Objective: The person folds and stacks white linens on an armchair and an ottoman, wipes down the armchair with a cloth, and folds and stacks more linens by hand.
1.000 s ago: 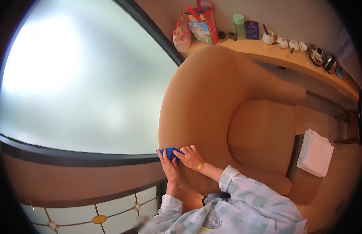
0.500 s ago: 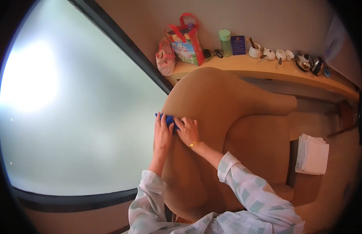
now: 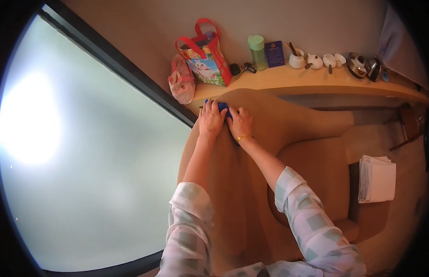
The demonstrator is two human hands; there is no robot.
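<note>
A blue cloth [image 3: 222,107] lies pressed on the top edge of a tan armchair's backrest [image 3: 237,184]. My left hand [image 3: 211,121] and my right hand [image 3: 241,123] sit side by side on the cloth, fingers over it, so only a small blue patch shows between and above them. Both arms reach forward in pale checked sleeves. A gold bracelet is on my right wrist.
Behind the chair a wooden shelf [image 3: 316,81] carries a red-handled cartoon bag [image 3: 203,57], a pink pouch [image 3: 181,84], a green bottle [image 3: 257,52], cups and a kettle [image 3: 361,66]. Folded white towels [image 3: 377,179] lie right of the seat. A large bright window [image 3: 76,152] fills the left.
Both hands have slid the blue cloth along the backrest's top edge, from the near left side up to its far end by the shelf. The view has shifted with them.
</note>
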